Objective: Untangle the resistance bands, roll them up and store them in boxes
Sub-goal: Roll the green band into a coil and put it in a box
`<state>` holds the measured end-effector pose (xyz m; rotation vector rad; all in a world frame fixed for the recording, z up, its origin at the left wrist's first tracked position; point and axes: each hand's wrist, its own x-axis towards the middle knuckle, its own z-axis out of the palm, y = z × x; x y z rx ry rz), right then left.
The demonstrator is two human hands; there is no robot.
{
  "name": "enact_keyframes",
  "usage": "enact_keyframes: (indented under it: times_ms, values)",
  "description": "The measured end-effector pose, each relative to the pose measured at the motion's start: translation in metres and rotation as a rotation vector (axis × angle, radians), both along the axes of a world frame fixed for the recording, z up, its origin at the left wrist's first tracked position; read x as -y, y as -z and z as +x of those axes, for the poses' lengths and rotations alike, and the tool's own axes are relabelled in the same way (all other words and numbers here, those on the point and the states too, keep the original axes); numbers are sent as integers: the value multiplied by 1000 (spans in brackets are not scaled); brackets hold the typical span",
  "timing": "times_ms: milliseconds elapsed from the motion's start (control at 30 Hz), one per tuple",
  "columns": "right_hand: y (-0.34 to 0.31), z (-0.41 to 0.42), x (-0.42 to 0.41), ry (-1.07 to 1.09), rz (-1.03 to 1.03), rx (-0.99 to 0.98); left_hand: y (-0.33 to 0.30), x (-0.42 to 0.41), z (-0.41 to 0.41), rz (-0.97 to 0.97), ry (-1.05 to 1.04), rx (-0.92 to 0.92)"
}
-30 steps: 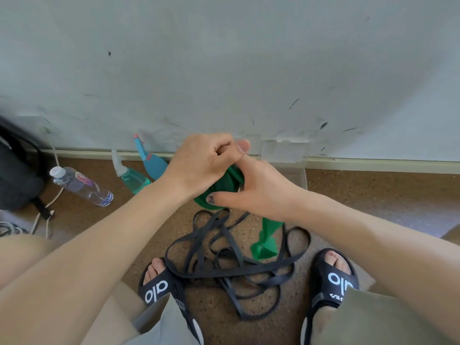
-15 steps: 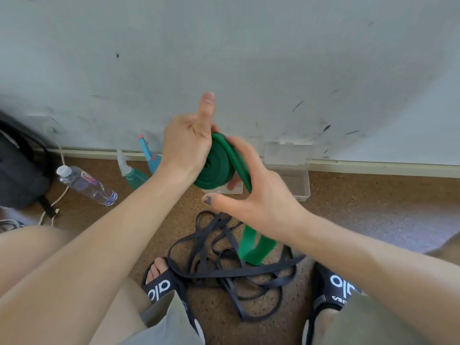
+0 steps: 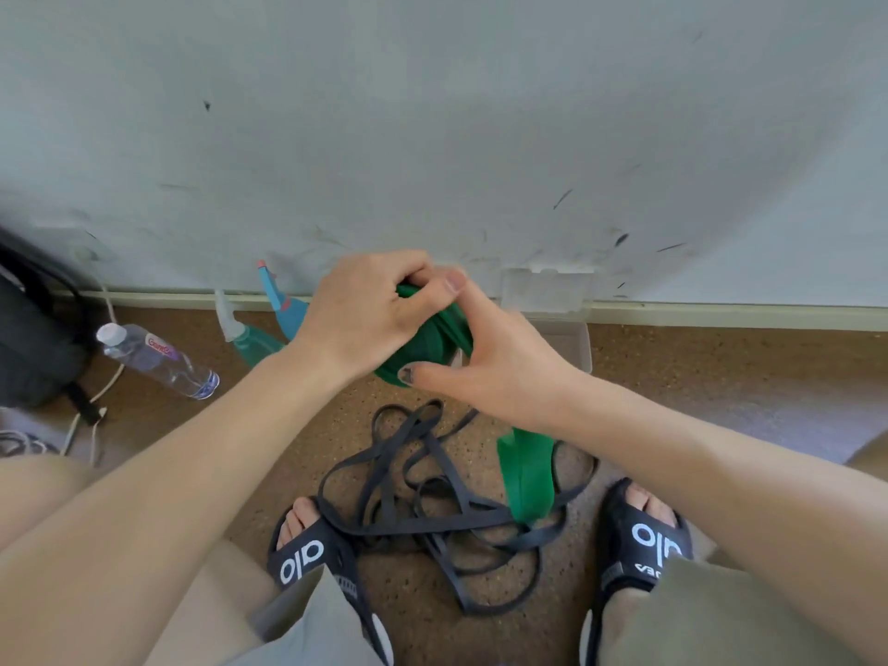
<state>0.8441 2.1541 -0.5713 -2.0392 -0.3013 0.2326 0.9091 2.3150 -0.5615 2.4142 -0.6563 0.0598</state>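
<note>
A green resistance band [image 3: 435,336] is partly rolled into a coil between my two hands, above the floor. My left hand [image 3: 365,314] grips the coil from the left with curled fingers and the thumb over the top. My right hand [image 3: 499,362] cups the coil from the right, thumb underneath. The band's loose tail [image 3: 526,473] hangs down under my right wrist onto the floor. Between my feet lies a tangled black resistance band [image 3: 432,502]. A clear plastic box [image 3: 579,338] stands open against the wall, mostly behind my right hand.
Two teal spray bottles [image 3: 259,341] and a water bottle [image 3: 154,360] lie by the skirting on the left. A black bag [image 3: 33,338] and white cables [image 3: 91,415] are at far left. My sandalled feet [image 3: 644,535] flank the tangle on the brown cork floor.
My left hand has turned back down over the coil, thumb folding from upright to across the top. The coil has dropped lower, and the green tail has moved to the right.
</note>
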Motion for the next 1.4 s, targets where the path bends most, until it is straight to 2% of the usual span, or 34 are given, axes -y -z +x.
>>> enact_keyframes:
  times_ms: [100,200,267,367,500,633,700,767,900,1000,1133,1233,1400]
  values:
    - [-11,6,5,-63,-103,16,-2,-9,5,-17,-41,-37]
    - [-33,22,24,-51,-191,12,-5,-16,3,55,-52,-50]
    - [-44,28,37,-71,-205,-30,-5,-18,2,-17,-70,-74]
    - [-38,19,34,-53,-153,-40,-9,-19,7,-112,-143,-108]
    - [-17,-7,6,45,-56,18,-11,-14,9,-274,-346,-193]
    - [3,-19,-23,177,90,113,-3,6,2,-521,-525,-484]
    - [6,-17,-26,237,139,106,-2,13,0,-584,-519,-592]
    - [5,-11,-18,205,121,94,-7,13,1,-541,-430,-612]
    - [4,-2,-3,-38,-57,74,-14,4,4,-226,-119,-348]
    - [6,1,-3,-83,-200,47,-4,7,-8,51,55,-183]
    - [-3,7,-2,-87,-182,22,0,3,-3,-12,-19,-87]
    - [-17,15,8,-41,-131,81,-5,-7,5,4,-68,-23]
    - [-33,22,25,-29,-169,94,-10,-14,12,-81,-119,-11]
